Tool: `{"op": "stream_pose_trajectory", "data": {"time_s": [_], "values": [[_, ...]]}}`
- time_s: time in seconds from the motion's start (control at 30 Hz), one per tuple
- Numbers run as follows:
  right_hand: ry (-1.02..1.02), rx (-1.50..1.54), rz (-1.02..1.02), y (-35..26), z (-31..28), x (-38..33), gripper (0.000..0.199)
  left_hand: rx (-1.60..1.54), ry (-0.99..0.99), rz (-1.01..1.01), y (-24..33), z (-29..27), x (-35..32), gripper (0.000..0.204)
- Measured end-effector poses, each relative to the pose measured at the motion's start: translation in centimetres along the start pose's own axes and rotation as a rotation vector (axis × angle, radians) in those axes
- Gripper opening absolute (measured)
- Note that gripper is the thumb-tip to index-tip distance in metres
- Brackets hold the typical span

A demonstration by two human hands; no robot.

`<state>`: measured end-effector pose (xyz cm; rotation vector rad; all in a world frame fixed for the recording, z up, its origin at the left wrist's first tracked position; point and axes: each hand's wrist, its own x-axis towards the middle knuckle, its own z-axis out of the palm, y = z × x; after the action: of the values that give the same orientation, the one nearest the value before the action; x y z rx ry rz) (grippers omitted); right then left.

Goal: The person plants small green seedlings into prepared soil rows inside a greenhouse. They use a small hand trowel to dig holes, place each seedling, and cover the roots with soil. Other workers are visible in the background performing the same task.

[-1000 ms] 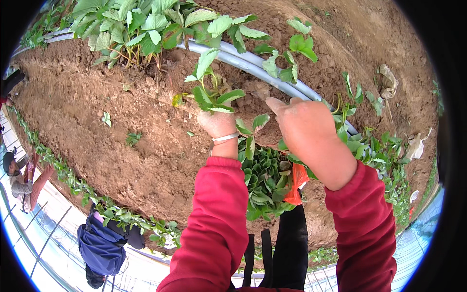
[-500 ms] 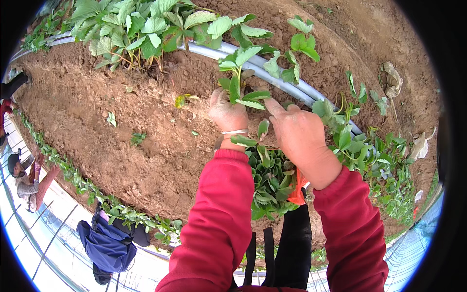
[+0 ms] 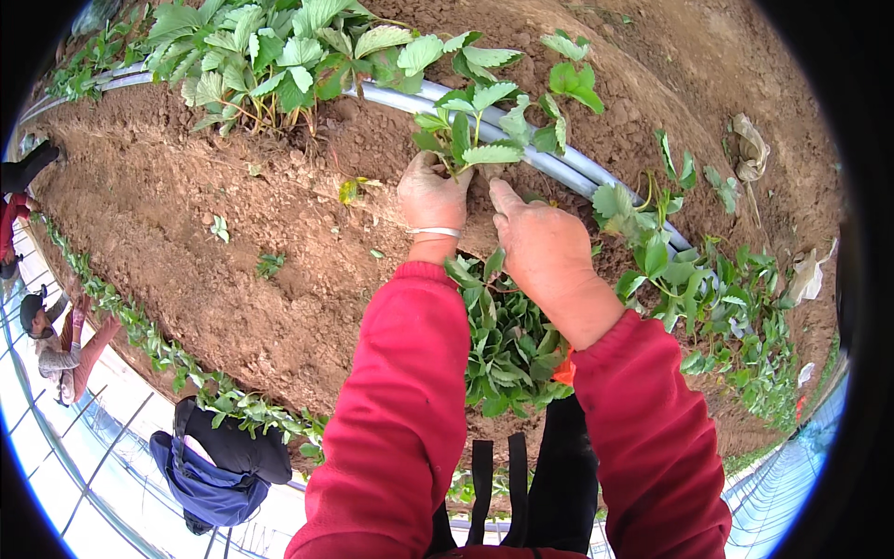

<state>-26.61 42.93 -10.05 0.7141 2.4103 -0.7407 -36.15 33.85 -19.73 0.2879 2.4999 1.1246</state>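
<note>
My left hand (image 3: 430, 197) grips the base of a small green seedling (image 3: 470, 140) standing in the brown soil bed (image 3: 186, 214). My right hand (image 3: 538, 244) rests beside it, fingers stretched toward the seedling's stem and touching the soil. Both arms wear red sleeves. Below my forearms lies a bunch of loose green seedlings (image 3: 507, 349), partly hidden by my arms.
A grey pipe (image 3: 559, 163) runs across the bed behind the seedling. Leafy planted seedlings (image 3: 270, 61) grow at the upper left, more at the right (image 3: 708, 289). Other people work at the left edge (image 3: 56, 345) and lower left (image 3: 219, 466).
Both hands moved up and slightly right toward the pipe with the seedling. It now stands upright in the soil near the pipe, with my right hand pressed close beside it.
</note>
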Motion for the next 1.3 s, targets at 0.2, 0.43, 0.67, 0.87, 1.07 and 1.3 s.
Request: {"op": "stream_pose_trajectory", "data": {"time_s": [0.2, 0.43, 0.67, 0.87, 1.07, 1.3], "values": [[0.074, -0.111, -0.009, -0.7, 1.3, -1.3, 0.044, 0.058, 0.11, 0.034, -0.2, 0.9, -0.4, 0.026], [0.069, -0.055, -0.01, -0.2, -3.3, -4.9, 0.04, 0.09, 0.108, 0.103, -0.7, 1.3, -0.3, 0.029], [0.317, 0.713, -0.012, 1.9, -6.7, -15.1, 0.043, 0.11, -0.111, 0.136, -2.8, -2.8, -0.1, 0.071], [0.129, 1.042, 0.101, 2.4, -1.0, -22.3, 0.043, 0.31, -0.086, 0.259, -1.7, -3.5, 0.5, 0.064], [-0.004, 1.03, 0.177, 1.9, 2.5, -24.8, 0.043, 0.207, -0.279, 0.153, -1.0, -2.2, -0.2, 0.049], [-0.19, 1.656, 0.675, 1.5, 4.4, -25.6, 0.035, 0.151, -0.134, 0.096, -2.7, -1.3, 0.9, 0.041]]}}
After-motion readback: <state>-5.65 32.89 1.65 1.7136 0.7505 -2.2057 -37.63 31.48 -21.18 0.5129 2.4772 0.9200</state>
